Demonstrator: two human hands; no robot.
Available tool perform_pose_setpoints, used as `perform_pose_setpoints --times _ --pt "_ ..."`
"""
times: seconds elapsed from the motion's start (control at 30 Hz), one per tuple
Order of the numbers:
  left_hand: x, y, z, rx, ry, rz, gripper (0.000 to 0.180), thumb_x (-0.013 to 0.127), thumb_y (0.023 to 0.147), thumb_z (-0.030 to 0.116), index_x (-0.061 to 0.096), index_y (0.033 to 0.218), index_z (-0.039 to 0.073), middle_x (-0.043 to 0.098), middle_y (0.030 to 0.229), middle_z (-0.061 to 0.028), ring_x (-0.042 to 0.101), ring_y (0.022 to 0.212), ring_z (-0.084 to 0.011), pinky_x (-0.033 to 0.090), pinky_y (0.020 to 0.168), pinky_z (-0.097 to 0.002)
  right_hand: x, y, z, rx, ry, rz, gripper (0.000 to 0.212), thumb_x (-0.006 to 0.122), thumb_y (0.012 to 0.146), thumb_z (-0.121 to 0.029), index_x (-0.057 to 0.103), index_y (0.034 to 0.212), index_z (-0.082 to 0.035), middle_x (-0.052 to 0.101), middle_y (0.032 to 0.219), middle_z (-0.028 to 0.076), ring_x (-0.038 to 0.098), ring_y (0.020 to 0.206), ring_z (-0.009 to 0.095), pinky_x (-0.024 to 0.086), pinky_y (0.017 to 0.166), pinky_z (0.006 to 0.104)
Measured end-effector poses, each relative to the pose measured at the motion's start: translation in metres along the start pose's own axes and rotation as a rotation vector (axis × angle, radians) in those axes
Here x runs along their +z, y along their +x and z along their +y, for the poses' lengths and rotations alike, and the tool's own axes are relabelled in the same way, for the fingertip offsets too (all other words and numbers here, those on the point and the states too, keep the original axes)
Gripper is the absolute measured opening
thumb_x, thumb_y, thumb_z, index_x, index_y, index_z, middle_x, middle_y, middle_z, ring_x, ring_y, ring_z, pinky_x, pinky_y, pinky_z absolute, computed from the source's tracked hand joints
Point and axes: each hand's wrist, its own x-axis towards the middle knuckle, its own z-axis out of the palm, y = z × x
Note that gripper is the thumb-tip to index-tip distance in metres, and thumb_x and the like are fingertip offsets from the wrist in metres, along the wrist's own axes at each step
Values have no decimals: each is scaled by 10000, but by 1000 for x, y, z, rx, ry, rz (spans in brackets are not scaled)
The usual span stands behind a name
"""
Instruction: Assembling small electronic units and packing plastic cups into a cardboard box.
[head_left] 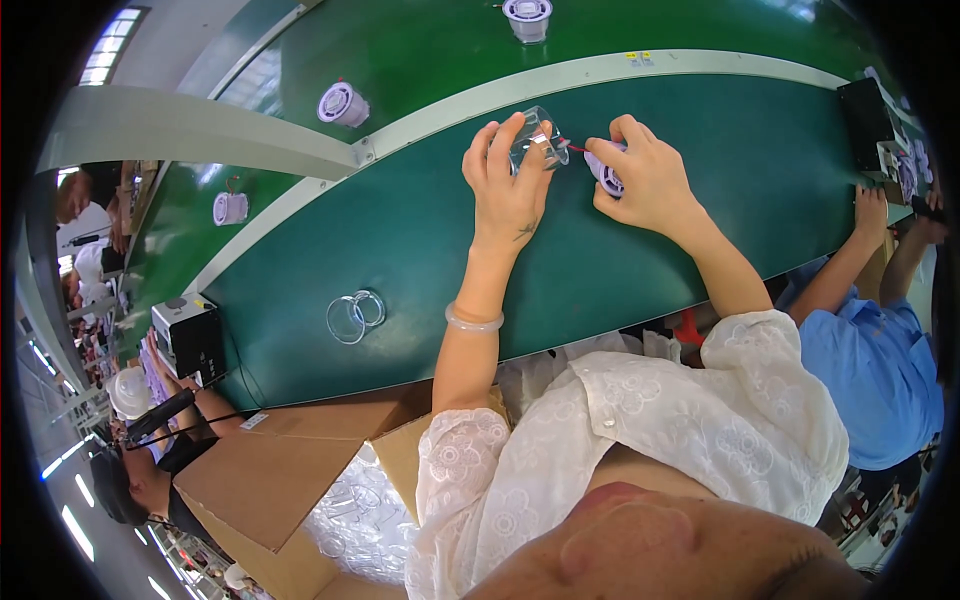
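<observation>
One dark box-shaped device (pixel 192 335) is set on the left end of the green table (pixel 620 280). An open cardboard box (pixel 285 450) with clear, shiny contents (pixel 365 520) is placed below the table's near edge. A clear container (pixel 357 316) is seen on the table. Above the table, a clear cup (pixel 538 142) is clasped tilted by the curled fingers of the left hand (pixel 505 190). Just beside it, a purple part (pixel 607 180) with a red wire (pixel 575 149) is clamped between the right hand's (pixel 648 178) fingers. A blue-shirted co-worker (pixel 868 375) is visible at far right.
</observation>
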Motion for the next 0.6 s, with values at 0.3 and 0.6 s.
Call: perform_pose_setpoints --times 0.3,0.6 --pt "-5 2 7 51 -66 -316 289 588 667 111 553 954 108 427 1136 -83 379 1049 -273 292 859 -385 -4 1 -1 -51 153 20 405 590 530 -113 534 931 -97 439 867 83 478 750 238 438 587 318" --pt "-2 2 6 -151 -323 -210 88 494 797 127 488 794 39 440 1086 -118 384 1059 -310 298 867 -406 15 0 14 -116 568 178 460 526 565 -22 477 1021 -61 457 1017 110 419 875 270 375 754 338"
